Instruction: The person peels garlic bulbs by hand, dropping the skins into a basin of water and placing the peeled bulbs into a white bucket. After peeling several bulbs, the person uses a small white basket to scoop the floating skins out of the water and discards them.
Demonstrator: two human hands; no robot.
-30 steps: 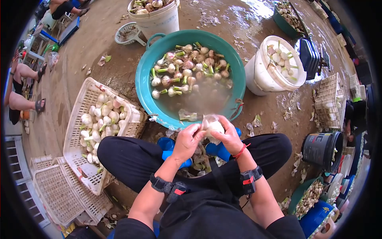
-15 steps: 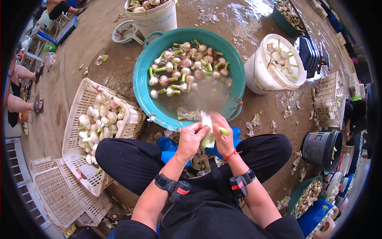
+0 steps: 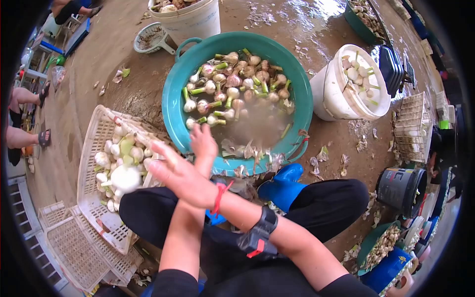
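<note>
My right hand (image 3: 183, 179), with a red string at the wrist, crosses over my left forearm, fingers spread and holding nothing. Just left of it a white garlic bulb (image 3: 125, 178), blurred, is over the peeled bulbs in the white plastic crate (image 3: 89, 148). My left hand (image 3: 203, 143) is beyond my right one, at the near left rim of the green tub (image 3: 170, 94), its fingers apart and empty. Garlic bulbs with green stems (image 3: 232, 80) float in the tub's cloudy water. Wet peelings lie along its near edge.
White buckets of garlic stand behind the tub (image 3: 190, 24) and right of it (image 3: 324, 99). A small strainer (image 3: 142, 42) is at the back left. Empty crates (image 3: 74, 247) lie at lower left. Another person's legs (image 3: 22, 137) show at far left. A dark bucket (image 3: 396, 190) is at right.
Both hands have come apart and moved left, my right arm crossing over the left. The bulb has left my hands and is over the crate. The view has shifted slightly.
</note>
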